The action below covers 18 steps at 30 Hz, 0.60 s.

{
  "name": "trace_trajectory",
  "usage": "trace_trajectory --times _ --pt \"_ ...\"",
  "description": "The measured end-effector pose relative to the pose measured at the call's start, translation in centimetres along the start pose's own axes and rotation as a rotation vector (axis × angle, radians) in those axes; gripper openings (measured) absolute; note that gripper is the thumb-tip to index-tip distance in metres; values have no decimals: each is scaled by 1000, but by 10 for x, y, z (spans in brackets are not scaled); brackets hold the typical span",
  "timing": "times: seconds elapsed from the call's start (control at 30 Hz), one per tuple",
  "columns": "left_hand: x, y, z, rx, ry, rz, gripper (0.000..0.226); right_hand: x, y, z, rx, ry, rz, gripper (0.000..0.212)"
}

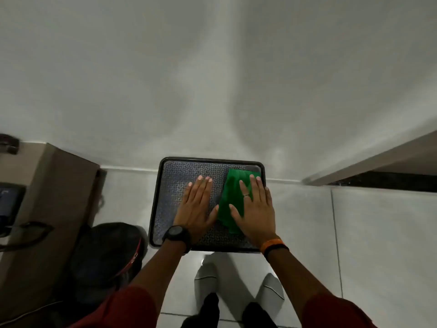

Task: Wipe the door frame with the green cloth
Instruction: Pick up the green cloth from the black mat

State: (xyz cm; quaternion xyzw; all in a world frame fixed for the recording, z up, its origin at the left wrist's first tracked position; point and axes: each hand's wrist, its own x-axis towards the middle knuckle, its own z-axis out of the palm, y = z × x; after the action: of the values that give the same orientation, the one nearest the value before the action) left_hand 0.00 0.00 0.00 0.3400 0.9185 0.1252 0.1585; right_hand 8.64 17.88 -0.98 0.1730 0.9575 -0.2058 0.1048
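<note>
Both hands flat, fingers spread, gripping nothing. Left hand (197, 204) on bare tray (160, 185); right hand (254, 209) partly over the green cloth (230, 197). Pinch cloth bunched before lifting. Door frame (354, 166) beyond, right of right hand.

Both arms reach from the bottom corners of the frame toward its centre, red sleeves at the lower edge. The left hand (197, 204) lies flat with fingers spread and straight, palm down. The right hand (254, 207), just beside it, is equally flat, fingers extended.
</note>
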Motion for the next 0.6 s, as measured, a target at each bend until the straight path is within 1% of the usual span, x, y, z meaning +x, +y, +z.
trace_trajectory --times 0.13,0.17,0.23,0.33,0.4,0.53,0.6 --pt "18 -14 44 -6 -25 -20 78 18 12 44 -21 -52 9 78" --pt "22 -16 53 -15 -29 -19 79 20 12 53 -23 -38 13 77" --pt "27 -18 69 -54 -20 -25 80 23 9 65 -8 73 17 73" --pt "32 -19 81 -120 50 -31 79 29 10 77 51 286 12 56" --pt "34 -20 85 -146 81 -18 79 33 15 79 130 345 15 46" --pt "32 -20 76 -143 72 -9 81 44 21 63 236 318 2 35" --pt "30 -11 60 -104 116 -13 81 46 21 45 260 265 3 34"
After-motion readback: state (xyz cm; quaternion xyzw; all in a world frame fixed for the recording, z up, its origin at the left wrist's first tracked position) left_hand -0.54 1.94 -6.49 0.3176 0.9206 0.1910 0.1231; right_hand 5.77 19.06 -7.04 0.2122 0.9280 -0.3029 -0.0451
